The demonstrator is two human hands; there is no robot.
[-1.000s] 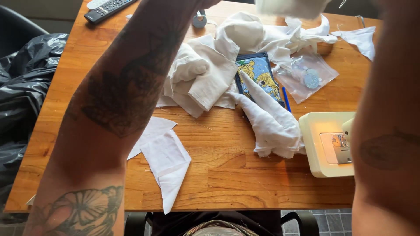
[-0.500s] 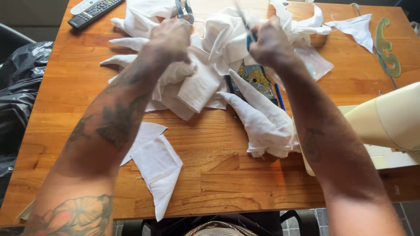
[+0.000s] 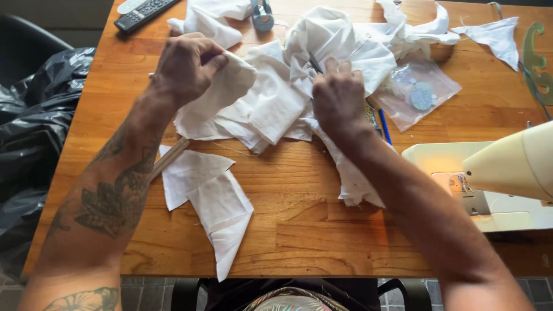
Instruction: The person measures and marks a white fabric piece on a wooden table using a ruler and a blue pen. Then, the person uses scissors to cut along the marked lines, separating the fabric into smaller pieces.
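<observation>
Moved: both hands dropped nearer on the cloth pile; sewing machine (image 3: 507, 178) now sits lower at right.
Left hand (image 3: 185, 68): clenched on a bunched fold of white fabric (image 3: 259, 109), lifted slightly off the table (image 3: 299, 230).
Right hand (image 3: 339, 97): closed round a thin dark tool (image 3: 314, 62), looks like scissors or a seam ripper; can't tell which. Tip points far, into the fabric.
Fabric position: mid-table, far half, between both hands.
Technique: keep left-hand tension taut, work the tip in short strokes, fingers clear of the blade.
Nearby: cut scraps (image 3: 210, 198) near-left, clear bag (image 3: 416, 95) right, remote (image 3: 144, 11) far-left.
</observation>
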